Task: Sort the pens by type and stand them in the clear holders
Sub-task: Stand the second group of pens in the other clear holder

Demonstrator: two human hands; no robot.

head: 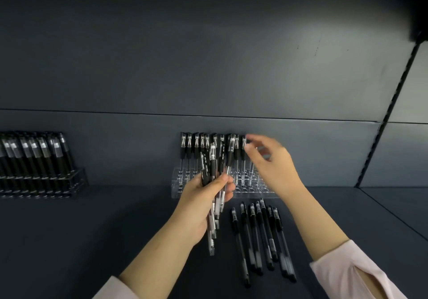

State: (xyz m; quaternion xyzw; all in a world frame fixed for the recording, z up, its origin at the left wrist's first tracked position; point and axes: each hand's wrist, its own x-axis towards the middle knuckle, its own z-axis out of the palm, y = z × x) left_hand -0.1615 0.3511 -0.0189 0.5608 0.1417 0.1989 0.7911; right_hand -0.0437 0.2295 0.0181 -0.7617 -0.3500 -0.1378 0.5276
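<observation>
Pale pink sleeves (347, 273) frame the bottom edge. Just in front of the clear holder (178, 189), seven loose pens (261, 236) lie side by side on the dark shelf (92, 229), caps towards the holder. At the holder's front left, the left hand (199, 199) has its fingers and thumb wrapped round a bundle of pens (214, 166), caps up. A row of standing pens (196, 145) fills the holder's back holes. The right hand (273, 164) is blurred above the holder's right end, fingers bent by the last cap; I cannot tell whether it pinches a pen. Well left of the holder stands a full rack (76, 178).
</observation>
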